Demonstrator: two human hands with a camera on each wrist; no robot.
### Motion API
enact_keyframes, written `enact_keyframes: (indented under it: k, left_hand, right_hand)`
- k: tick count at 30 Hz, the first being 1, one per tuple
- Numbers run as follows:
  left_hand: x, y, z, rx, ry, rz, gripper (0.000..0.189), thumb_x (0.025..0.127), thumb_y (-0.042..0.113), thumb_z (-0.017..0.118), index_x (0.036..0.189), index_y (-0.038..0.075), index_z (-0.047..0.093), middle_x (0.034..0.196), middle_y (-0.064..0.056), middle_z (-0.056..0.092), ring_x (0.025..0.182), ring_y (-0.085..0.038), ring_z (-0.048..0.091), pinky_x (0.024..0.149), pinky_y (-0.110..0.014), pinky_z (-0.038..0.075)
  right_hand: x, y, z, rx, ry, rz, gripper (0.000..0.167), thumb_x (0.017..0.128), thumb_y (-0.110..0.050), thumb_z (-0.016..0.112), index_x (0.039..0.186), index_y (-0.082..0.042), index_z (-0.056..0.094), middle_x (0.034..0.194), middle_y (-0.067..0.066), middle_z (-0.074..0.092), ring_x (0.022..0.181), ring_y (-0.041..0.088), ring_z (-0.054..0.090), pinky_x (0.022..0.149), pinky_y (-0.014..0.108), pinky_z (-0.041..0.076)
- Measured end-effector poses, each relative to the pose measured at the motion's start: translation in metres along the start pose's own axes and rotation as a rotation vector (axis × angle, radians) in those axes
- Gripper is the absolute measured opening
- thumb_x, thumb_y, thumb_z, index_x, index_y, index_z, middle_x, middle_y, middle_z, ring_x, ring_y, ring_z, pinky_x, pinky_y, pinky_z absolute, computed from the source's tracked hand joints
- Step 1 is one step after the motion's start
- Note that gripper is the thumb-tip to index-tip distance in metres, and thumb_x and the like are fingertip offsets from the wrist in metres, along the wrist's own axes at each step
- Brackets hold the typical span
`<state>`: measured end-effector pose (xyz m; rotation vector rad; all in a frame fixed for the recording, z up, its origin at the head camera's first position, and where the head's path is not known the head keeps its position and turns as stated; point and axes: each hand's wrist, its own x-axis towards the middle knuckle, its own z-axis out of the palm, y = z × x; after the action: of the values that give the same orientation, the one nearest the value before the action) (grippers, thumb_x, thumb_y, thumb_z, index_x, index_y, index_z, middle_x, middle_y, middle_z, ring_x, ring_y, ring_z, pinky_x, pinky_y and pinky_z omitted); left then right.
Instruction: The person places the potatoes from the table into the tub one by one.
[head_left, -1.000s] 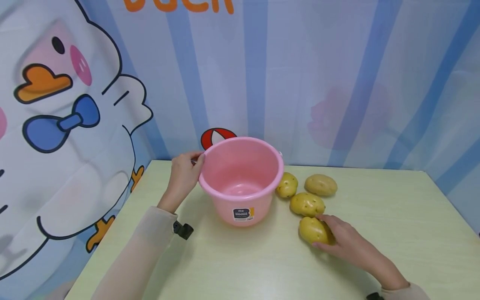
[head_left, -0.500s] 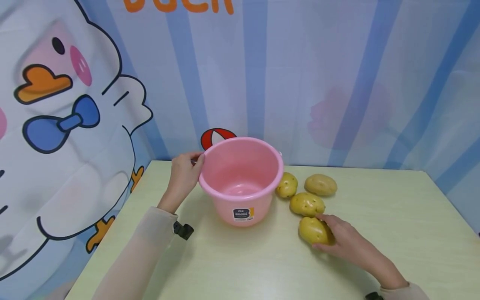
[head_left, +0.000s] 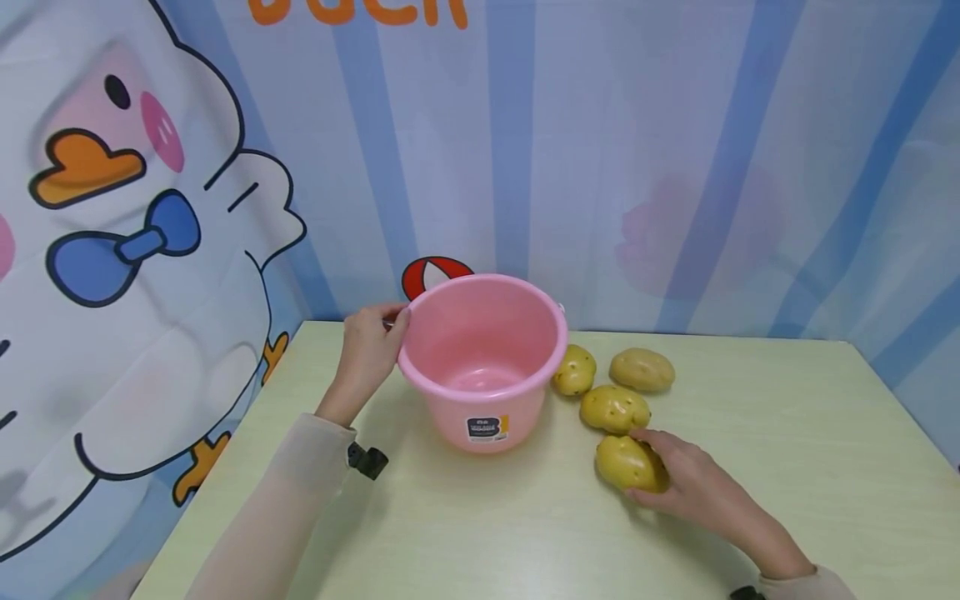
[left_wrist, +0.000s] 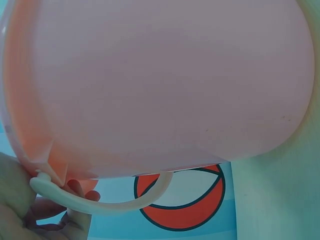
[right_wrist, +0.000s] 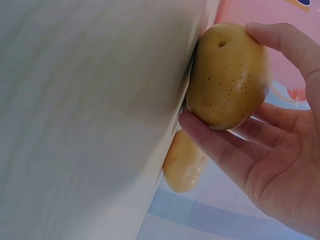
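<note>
My right hand on the yellow potato, the pink bucket to its left and farther off

I have the yellow potato pinched between thumb and fingers of my right hand, fingers on its far side and thumb on its near side. It sits low at the table; whether it rests there or is just off the surface, I cannot tell. What matters from here is the line between that grip and the bucket: the bucket stands upright to the left of my fingers and farther from me, its mouth facing up and its rim well above the potato. Getting from one to the other would, I judge, call for a rise as well as a leftward reach.

The potato's long axis seems to slant from a far left end, uncovered on the bucket side, back towards my palm, though my fingers hide part of it. My right hand is much the nearer one to it. My left hand is across on the bucket's left side, gripping the rim where the white handle joins.

Just beyond my held potato lies the middle potato, so near that I cannot tell whether they touch. Past it are the round potato, close by the bucket, and the pale potato, farther right.
</note>
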<state>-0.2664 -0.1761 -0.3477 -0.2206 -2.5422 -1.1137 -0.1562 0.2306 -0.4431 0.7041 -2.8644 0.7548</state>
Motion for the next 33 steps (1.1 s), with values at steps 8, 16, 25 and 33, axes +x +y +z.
enact_keyframes:
  k: [8,16,25,33]
  left_hand:
    - [0.000,-0.001,0.000,-0.002,-0.002,-0.007,0.032,0.103,0.022,0.056,0.120,-0.002,0.070,0.103,-0.017,0.071,0.087,-0.027,0.068,0.068,-0.039,0.059]
    - [0.000,0.000,-0.001,-0.002,-0.002,0.003,0.032,0.103,0.022,0.056,0.120,-0.001,0.070,0.103,-0.016,0.071,0.086,-0.027,0.068,0.068,-0.039,0.059]
    - [0.000,0.000,-0.001,0.004,0.003,0.010,0.031,0.103,0.021,0.056,0.120,-0.001,0.070,0.104,-0.017,0.071,0.088,-0.027,0.069,0.069,-0.039,0.059]
    - [0.000,-0.001,0.000,0.009,0.012,0.019,0.031,0.103,0.021,0.056,0.118,-0.002,0.071,0.104,-0.017,0.071,0.088,-0.027,0.069,0.070,-0.039,0.059]
  right_hand:
    - [-0.001,-0.003,0.000,-0.014,-0.004,0.008,0.072,0.076,-0.029,0.087,0.129,0.008,0.057,0.121,0.024,0.064,0.110,0.040,0.063,0.090,0.053,0.052]
    - [0.000,-0.006,-0.007,-0.021,0.015,-0.011,0.071,0.076,-0.029,0.087,0.129,0.007,0.057,0.119,0.023,0.065,0.107,0.038,0.064,0.088,0.051,0.054]
    - [0.002,-0.007,-0.015,-0.010,0.013,0.007,0.072,0.075,-0.031,0.088,0.129,0.006,0.058,0.120,0.024,0.065,0.107,0.038,0.064,0.087,0.051,0.054]
    - [0.004,-0.009,-0.023,-0.011,0.034,0.005,0.071,0.073,-0.031,0.089,0.127,0.006,0.060,0.116,0.021,0.067,0.102,0.035,0.066,0.082,0.049,0.056]
